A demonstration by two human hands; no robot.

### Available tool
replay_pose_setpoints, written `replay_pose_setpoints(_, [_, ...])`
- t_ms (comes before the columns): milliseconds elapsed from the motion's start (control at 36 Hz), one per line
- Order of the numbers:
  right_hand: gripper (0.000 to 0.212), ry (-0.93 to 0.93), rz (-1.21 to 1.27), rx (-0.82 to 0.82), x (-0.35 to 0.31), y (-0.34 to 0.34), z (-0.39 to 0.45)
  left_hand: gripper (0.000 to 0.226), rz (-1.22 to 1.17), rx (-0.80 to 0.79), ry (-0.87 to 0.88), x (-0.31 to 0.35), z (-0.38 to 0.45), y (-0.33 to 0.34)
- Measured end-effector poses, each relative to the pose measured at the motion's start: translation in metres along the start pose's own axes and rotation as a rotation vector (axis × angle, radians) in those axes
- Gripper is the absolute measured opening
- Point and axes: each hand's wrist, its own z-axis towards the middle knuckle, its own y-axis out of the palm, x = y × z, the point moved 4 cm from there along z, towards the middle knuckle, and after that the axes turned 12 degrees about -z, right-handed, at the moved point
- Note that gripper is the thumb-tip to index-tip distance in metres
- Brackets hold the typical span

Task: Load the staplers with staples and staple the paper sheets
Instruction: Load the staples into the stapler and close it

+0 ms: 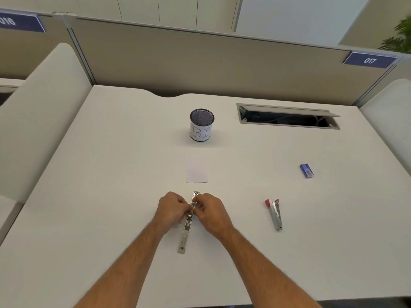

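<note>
Stapler [186, 227] lies opened flat at lower centre, my left hand [170, 210] and right hand [210, 211] pinching its middle, mesh cup [201, 125] beyond.

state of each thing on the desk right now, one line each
silver stapler: opened flat, held by both hands
left hand: gripping its middle
right hand: pinching its middle
pink stapler: lying open, untouched
staple box: closed
paper: flat, unstapled
mesh cup: upright
</note>
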Motion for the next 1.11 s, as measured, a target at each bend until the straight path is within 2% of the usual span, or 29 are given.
replay_pose_setpoints(139, [0.016,-0.002,0.049,0.007,0.003,0.000,-0.001,0.014,0.091,-0.016,0.048,0.007,-0.001,0.003])
replay_pose_setpoints(306, [0.024,0.016,0.085,0.042,0.005,-0.003,0.000,0.020,0.043,-0.021,0.044,0.004,0.001,0.000])
replay_pose_setpoints(472, [0.021,0.027,0.094,0.031,0.004,-0.003,0.002,0.012,-0.030,-0.016,0.023,-0.003,0.003,-0.004])
replay_pose_setpoints(722, [0.017,-0.028,-0.025,-0.018,-0.003,0.000,0.004,0.017,-0.035,-0.020,0.002,-0.004,0.004,-0.006])
replay_pose_setpoints(1111, [0.023,-0.149,-0.202,-0.071,-0.011,-0.001,0.011,0.027,0.043,-0.018,0.019,-0.004,0.001,-0.004])
